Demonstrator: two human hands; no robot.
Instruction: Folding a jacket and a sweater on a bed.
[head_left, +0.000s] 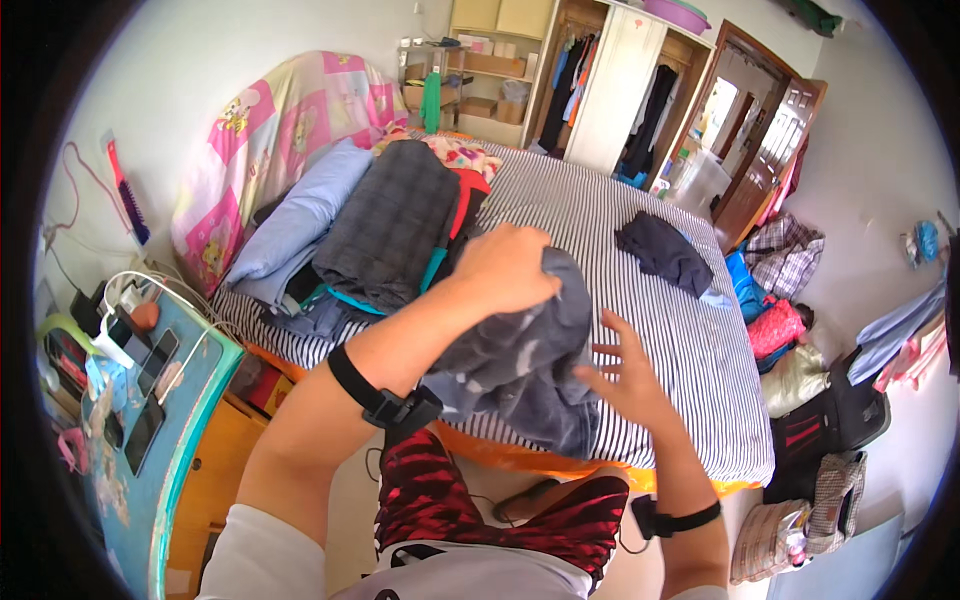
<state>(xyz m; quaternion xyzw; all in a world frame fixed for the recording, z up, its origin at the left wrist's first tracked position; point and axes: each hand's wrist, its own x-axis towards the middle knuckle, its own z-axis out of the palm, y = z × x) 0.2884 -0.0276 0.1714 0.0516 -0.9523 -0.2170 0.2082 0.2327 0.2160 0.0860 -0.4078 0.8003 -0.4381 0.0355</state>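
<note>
My left hand (510, 270) grips a dark grey garment (525, 360) at its upper part and lifts a fold of it above the striped bed sheet (660, 352). The garment's lower end lies at the near edge of the bed. Just right of the cloth is my right hand (626, 375), fingers spread, holding nothing. Beyond my left forearm lie a rolled dark plaid cloth (394, 217), a light blue folded cloth (304, 206) and other folded clothes. A crumpled dark garment (664, 253) rests on the sheet at the far right.
At left stands a blue-topped table (127, 487) with phones and cables. Bags (769, 540) and piled clothes (784, 255) line the bed's right side. Behind the bed are an open wardrobe (607, 82) and shelves with boxes (491, 64). A wooden door (780, 150) stands open.
</note>
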